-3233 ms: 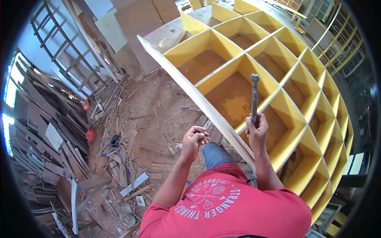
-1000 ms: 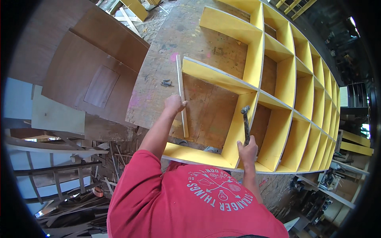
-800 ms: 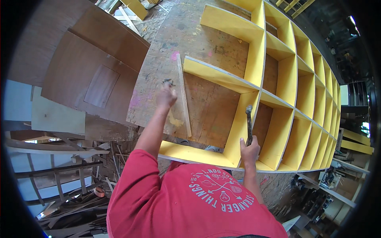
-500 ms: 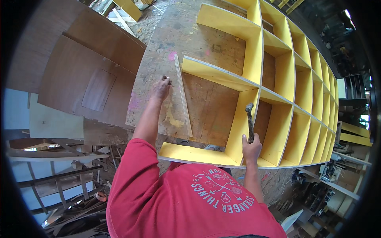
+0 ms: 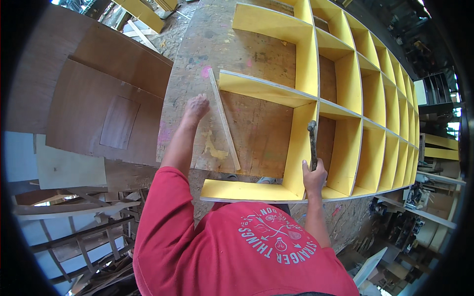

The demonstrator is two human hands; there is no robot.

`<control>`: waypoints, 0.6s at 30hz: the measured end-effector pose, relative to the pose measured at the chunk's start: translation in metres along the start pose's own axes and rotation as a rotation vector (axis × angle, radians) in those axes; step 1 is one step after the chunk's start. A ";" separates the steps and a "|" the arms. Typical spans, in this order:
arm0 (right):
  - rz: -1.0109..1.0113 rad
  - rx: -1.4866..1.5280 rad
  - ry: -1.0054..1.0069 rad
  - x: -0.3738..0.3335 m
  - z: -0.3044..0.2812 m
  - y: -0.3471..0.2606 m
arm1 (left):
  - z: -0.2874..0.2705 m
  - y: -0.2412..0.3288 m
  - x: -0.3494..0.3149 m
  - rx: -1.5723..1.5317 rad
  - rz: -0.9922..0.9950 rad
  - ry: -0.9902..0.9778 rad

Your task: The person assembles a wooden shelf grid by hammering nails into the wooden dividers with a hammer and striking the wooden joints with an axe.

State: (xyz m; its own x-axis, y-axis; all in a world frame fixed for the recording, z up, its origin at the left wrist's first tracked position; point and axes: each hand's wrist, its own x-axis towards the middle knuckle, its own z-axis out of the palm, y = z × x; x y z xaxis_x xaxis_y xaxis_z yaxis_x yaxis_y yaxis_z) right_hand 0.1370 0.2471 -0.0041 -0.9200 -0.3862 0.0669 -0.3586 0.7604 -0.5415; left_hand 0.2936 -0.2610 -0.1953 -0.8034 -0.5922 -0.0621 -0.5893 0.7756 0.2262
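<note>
Head view: yellow gridded frame [image 5: 244, 190], worktable [image 5: 183, 93] showing inside its compartments [image 5: 345, 79]; wooden strip [image 5: 223, 118] lying across one open end. Hammer [image 5: 313, 145]: over frame, clamped in right hand [image 5: 314, 178]. Left hand [image 5: 197, 107]: over worktable, curled; contents cannot be told.

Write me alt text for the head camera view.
A person's right hand grips a hammer at a large yellow compartmented frame. Left of a thin loose wooden strip, the left hand is curled over a stained worktop; whether it holds anything is unclear.

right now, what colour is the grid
The grid is yellow and pale-edged, best seen in the head view.
</note>
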 end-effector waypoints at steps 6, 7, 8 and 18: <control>0.046 -0.008 -0.029 -0.001 0.002 -0.004 | 0.002 -0.039 -0.015 -1.037 -0.411 0.048; 0.066 -0.016 -0.021 -0.003 0.001 0.000 | 0.000 -0.031 -0.022 -1.607 -0.494 0.050; 0.061 -0.017 0.004 -0.003 0.000 0.003 | -0.004 -0.025 -0.027 -1.607 -0.488 0.026; 0.054 0.013 -0.024 0.002 0.002 -0.006 | -0.004 -0.060 -0.076 -2.466 -0.490 -0.124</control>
State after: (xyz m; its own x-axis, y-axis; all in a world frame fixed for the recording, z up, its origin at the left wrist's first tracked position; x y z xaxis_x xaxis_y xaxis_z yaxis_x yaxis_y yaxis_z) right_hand 0.1373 0.2409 -0.0022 -0.9339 -0.3571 0.0174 -0.3063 0.7739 -0.5543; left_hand 0.3899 -0.2632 -0.2000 -0.7612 -0.4879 -0.4273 0.3618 -0.8662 0.3446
